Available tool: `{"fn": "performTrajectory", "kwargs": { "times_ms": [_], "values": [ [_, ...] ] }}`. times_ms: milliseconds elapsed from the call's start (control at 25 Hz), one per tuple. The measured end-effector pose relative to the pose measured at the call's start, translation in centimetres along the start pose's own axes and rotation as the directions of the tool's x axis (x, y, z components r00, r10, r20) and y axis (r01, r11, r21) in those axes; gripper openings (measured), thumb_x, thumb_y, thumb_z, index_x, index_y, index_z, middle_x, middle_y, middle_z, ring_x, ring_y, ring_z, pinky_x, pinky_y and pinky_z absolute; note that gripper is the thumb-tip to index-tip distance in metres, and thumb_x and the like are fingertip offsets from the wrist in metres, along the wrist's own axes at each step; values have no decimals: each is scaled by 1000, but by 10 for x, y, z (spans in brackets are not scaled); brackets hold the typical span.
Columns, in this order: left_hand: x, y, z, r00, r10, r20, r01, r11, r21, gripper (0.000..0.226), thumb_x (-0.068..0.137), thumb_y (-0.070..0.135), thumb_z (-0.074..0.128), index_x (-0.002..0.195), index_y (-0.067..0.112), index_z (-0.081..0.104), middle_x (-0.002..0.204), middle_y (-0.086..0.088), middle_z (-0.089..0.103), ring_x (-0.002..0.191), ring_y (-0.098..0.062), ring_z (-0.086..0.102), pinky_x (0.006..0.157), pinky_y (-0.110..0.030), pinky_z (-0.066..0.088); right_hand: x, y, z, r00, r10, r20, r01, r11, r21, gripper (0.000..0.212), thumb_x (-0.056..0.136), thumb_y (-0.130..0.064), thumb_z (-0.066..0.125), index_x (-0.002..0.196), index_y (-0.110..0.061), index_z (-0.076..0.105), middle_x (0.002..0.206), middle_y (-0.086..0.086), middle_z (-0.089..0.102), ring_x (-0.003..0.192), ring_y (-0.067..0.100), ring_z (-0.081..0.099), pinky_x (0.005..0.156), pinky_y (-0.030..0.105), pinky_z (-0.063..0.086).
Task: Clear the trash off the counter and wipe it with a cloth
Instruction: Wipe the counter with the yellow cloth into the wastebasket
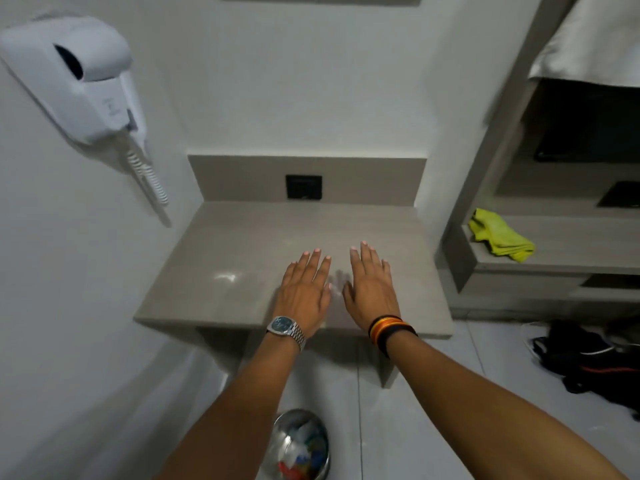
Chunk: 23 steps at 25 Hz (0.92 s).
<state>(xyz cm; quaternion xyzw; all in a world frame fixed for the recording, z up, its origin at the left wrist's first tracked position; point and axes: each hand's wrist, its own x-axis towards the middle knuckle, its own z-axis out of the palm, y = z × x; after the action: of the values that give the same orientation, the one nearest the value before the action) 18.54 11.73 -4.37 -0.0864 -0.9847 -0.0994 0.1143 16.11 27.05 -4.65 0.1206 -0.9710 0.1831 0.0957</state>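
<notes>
Since trash is seen only in the bin (300,445), both hands (304,292) are laid flat, fingers spread and empty, on the counter (242,244); the cloth (498,235) is left on the right shelf (571,251).

Hotel-style guest room, vanity nook. A wall-mounted hair dryer (74,77) in a white cradle, with a coiled cord (149,181) hanging below it, is fixed to the left wall. A small beige counter (242,244) with a matching backsplash is built into the recess; a dark socket plate (303,187) is set into the backsplash. To the right stands open built-in shelving (554,265) in the same grey-beige finish, with folded white linen (595,39) on top. A small metal waste bin (300,445) holding wrappers stands on the pale tiled floor (433,393), and dark shoes (585,358) lie beside the shelving.
</notes>
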Motion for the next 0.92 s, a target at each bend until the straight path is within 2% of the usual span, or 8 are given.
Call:
{"fn": "performTrajectory", "kwargs": {
  "times_ms": [160, 440, 560, 640, 720, 800, 840, 920],
  "values": [
    [74, 48, 15, 996, 83, -14, -83, 997, -7, 57, 102, 36, 33, 156, 20, 25, 163, -6, 24, 151, -22, 20, 123, -41, 17, 47, 82, -34, 990, 112, -81, -116, 992, -43, 63, 94, -27, 50, 152, -14, 27, 162, 14, 22, 149, 31, 22, 122, 48, 21],
    [201, 146, 117, 989, 145, 34, -143, 988, -67, 56, 98, 33, 34, 152, 18, 35, 159, -7, 34, 147, -25, 30, 121, -42, 25, 133, 300, -47, 955, 283, -88, -294, 942, -161, 56, 88, -23, 59, 139, -5, 48, 151, 23, 41, 137, 41, 40, 111, 51, 36],
    [252, 201, 162, 971, 235, 51, -229, 967, -109, 55, 93, 29, 34, 143, 14, 50, 149, -11, 50, 137, -30, 46, 112, -44, 39, 157, 371, -40, 934, 356, -29, -354, 911, -212, 57, 88, -26, 60, 140, -7, 47, 153, 21, 38, 139, 40, 37, 111, 52, 36],
    [285, 236, 192, 948, 312, 65, -303, 945, -125, 51, 90, 23, 42, 137, 10, 57, 142, -13, 57, 130, -32, 54, 104, -44, 47, 166, 413, -32, 910, 414, 17, -397, 884, -248, 61, 87, -33, 62, 141, -10, 45, 155, 20, 35, 140, 40, 34, 108, 53, 38],
    [309, 262, 218, 927, 364, 88, -351, 927, -135, 51, 87, 13, 56, 137, 9, 55, 143, -13, 56, 130, -33, 53, 103, -44, 47, 167, 446, -20, 869, 486, 95, -444, 849, -286, 70, 83, -43, 65, 143, -15, 40, 155, 18, 32, 140, 40, 31, 105, 55, 40],
    [329, 279, 238, 921, 368, 127, -353, 927, -124, 58, 85, 6, 60, 142, 11, 49, 148, -11, 50, 136, -32, 47, 107, -44, 43, 165, 471, -4, 823, 546, 156, -487, 820, -302, 76, 81, -50, 66, 145, -20, 36, 153, 16, 33, 137, 39, 33, 104, 53, 41],
    [337, 284, 246, 919, 367, 142, -355, 929, -103, 62, 85, 3, 60, 144, 12, 46, 151, -10, 47, 138, -31, 44, 109, -44, 42, 164, 480, 2, 823, 544, 163, -477, 817, -323, 71, 83, -49, 64, 143, -22, 38, 148, 15, 39, 133, 39, 39, 102, 51, 42],
    [348, 289, 256, 909, 383, 163, -377, 924, -71, 65, 84, 0, 59, 146, 12, 43, 153, -10, 44, 140, -31, 41, 110, -44, 40, 163, 491, 3, 875, 475, 93, -413, 833, -368, 46, 89, -36, 59, 132, -23, 51, 128, 13, 59, 116, 38, 55, 94, 46, 47]
  ]
}}
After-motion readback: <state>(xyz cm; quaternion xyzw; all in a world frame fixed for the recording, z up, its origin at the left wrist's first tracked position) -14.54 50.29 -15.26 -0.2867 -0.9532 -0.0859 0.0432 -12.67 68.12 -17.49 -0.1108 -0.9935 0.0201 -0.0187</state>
